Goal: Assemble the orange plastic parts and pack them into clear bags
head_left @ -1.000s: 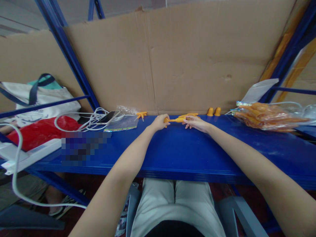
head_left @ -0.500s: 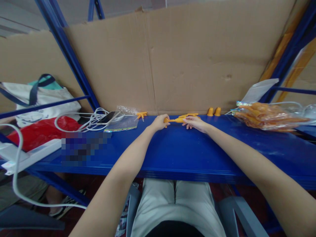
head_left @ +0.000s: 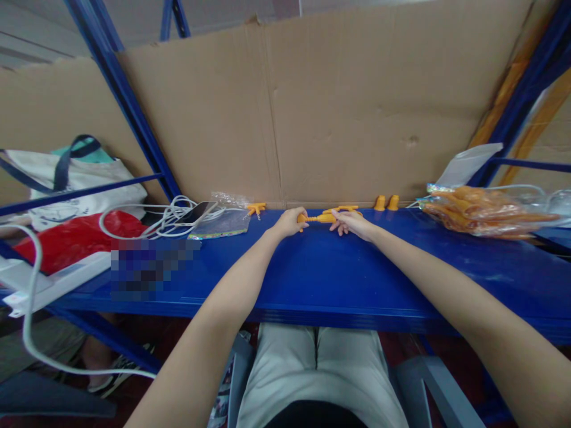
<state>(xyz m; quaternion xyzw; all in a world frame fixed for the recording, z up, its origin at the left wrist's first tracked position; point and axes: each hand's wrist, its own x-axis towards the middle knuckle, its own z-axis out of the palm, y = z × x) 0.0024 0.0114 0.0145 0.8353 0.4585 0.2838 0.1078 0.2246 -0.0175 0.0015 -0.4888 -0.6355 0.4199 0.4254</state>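
Note:
Both my hands reach to the back of a blue shelf [head_left: 312, 279], near the cardboard wall. My left hand [head_left: 289, 222] is closed round the left end of a thin orange plastic piece [head_left: 317, 218]. My right hand [head_left: 353, 223] pinches the right end of the same piece, which spans between the two hands just above the shelf. More orange parts [head_left: 345, 208] lie right behind my right hand. Two small orange cones [head_left: 386, 203] stand a little to the right, and one small orange part [head_left: 256, 207] lies to the left.
A clear bag of orange parts [head_left: 482, 211] lies at the right. At the left lie a small clear bag [head_left: 223, 219], a phone [head_left: 193, 213] among white cables [head_left: 147, 217], a red bag [head_left: 66, 238] and a white tote [head_left: 66, 178]. Blue rack posts [head_left: 129, 113] frame the shelf.
Hardly anything moved. My hands stay on the orange piece and have drawn very slightly closer together.

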